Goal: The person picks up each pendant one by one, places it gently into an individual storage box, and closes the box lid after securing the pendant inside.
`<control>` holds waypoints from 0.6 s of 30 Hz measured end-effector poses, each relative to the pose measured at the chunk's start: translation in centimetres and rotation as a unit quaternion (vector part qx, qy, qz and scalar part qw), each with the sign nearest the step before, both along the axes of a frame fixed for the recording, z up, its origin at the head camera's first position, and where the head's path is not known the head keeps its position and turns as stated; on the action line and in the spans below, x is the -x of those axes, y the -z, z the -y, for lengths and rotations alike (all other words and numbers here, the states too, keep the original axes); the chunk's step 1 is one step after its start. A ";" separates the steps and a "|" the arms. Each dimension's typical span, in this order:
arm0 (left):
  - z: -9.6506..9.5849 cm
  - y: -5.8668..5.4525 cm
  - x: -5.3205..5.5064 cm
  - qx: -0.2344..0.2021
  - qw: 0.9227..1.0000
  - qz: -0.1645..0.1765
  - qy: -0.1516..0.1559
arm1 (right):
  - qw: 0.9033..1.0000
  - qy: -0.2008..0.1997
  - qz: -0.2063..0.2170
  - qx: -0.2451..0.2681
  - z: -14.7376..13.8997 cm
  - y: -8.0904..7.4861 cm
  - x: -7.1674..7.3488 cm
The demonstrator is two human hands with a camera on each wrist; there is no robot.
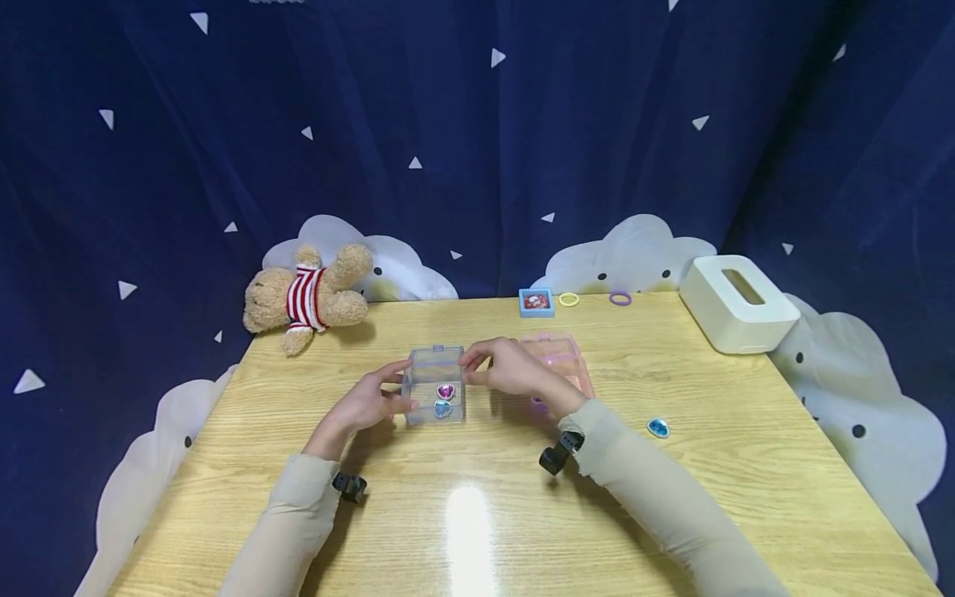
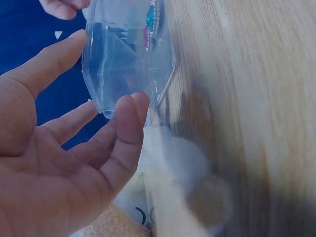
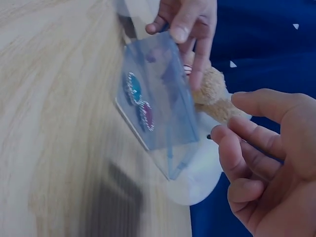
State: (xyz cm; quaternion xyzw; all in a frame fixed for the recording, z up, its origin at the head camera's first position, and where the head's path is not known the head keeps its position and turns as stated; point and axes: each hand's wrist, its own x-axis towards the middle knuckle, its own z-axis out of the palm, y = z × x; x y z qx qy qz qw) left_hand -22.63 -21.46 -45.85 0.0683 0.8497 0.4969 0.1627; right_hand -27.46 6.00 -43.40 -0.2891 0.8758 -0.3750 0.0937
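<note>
A clear plastic box (image 1: 415, 414) stands on the table with its lid (image 1: 438, 361) raised at the back. Inside lie a magenta heart-shaped gem (image 1: 446, 391) and a pale blue one (image 1: 443, 409), both with beaded silver rims. My left hand (image 1: 366, 400) holds the box by its left side, thumb near the front and fingers toward the back. My right hand (image 1: 507, 367) is beside the box's right edge, its fingers loosely bent with nothing between them in the right wrist view. Behind that hand stands an open pink box (image 1: 552, 344), partly hidden.
A blue heart-shaped gem (image 1: 658, 428) lies right of the pink box. Along the back are a blue square frame (image 1: 536, 303), a yellow ring (image 1: 569, 299) and a purple ring (image 1: 620, 298). A teddy bear (image 1: 306, 298) lies back left; a white tissue box (image 1: 739, 304) stands back right.
</note>
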 end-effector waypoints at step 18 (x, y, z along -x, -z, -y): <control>0.2 0.1 0.1 0.005 1.000 0.001 -0.002 | 0.998 0.056 -0.002 0.004 -6.8 -0.9 -0.5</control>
